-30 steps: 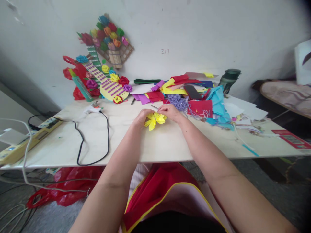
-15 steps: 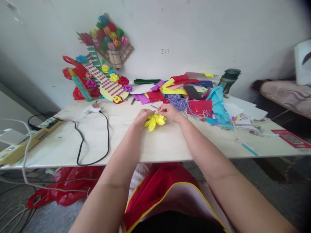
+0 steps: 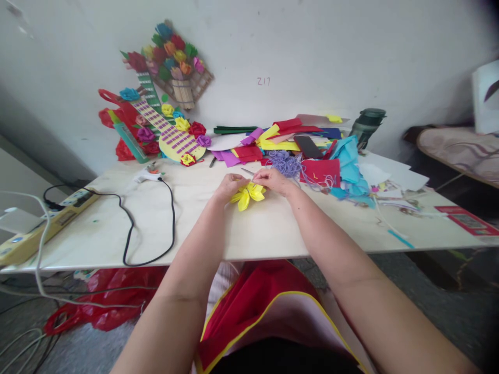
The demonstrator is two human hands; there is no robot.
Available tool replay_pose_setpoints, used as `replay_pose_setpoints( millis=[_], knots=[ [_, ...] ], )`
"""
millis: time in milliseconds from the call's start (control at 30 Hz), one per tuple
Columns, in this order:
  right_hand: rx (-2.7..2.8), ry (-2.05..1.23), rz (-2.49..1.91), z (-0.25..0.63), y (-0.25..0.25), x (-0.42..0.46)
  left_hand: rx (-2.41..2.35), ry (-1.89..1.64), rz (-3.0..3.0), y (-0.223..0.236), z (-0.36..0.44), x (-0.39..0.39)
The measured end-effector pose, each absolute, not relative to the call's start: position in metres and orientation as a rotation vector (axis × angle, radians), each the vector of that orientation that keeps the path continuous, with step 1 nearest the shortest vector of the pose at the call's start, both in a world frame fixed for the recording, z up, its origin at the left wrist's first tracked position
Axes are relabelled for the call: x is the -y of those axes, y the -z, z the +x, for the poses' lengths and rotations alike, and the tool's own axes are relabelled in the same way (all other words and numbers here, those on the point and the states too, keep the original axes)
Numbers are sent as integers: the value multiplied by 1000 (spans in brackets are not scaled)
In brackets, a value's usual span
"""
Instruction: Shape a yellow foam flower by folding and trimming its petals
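Observation:
Just beyond the middle of the table, a yellow paper flower point(image 3: 244, 198) with spread petals is held in both hands. My left hand point(image 3: 230, 188) is closed on its left side, thumb and fingers pinching the back petals. At the far right edge of the flower, my right hand point(image 3: 273, 180) has its fingertips pinched together on a petal. A thin grey pointed piece point(image 3: 247, 171) sticks out just past the right fingertips; whether it is held or lies on the table I cannot tell.
A white glue gun point(image 3: 148, 174) with a black cord lies left, near a power strip point(image 3: 50, 223). Paper-flower crafts point(image 3: 181, 143) lean at the back wall. Coloured paper strips point(image 3: 280, 137), purple yarn point(image 3: 286, 163), a phone point(image 3: 307, 147) and a dark bottle point(image 3: 366, 127) stand behind.
Almost nothing differs. The whole view has shifted slightly, and my right fingers have moved a little at the flower's back edge.

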State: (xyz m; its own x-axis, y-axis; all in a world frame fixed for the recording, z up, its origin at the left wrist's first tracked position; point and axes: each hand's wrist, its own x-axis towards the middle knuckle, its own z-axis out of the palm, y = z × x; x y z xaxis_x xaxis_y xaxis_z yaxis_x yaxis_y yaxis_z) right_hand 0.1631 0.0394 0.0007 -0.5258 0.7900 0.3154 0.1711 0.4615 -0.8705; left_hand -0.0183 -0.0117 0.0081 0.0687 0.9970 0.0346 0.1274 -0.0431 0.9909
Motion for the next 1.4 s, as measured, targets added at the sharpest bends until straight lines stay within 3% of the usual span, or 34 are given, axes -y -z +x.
replay_pose_setpoints(
  millis=[400,933,1400],
  knots=[
    [2069,-1142,-880,172,-2,-40,-1244,-1079,1410,-11,-19,15],
    [2126,-739,-685,167,-5,-46,-1135,-1158,1281,-13,-17,14],
    [2009,-848,-701,168,-3,-44,-1173,-1165,1223,-17,-22,15]
  ],
)
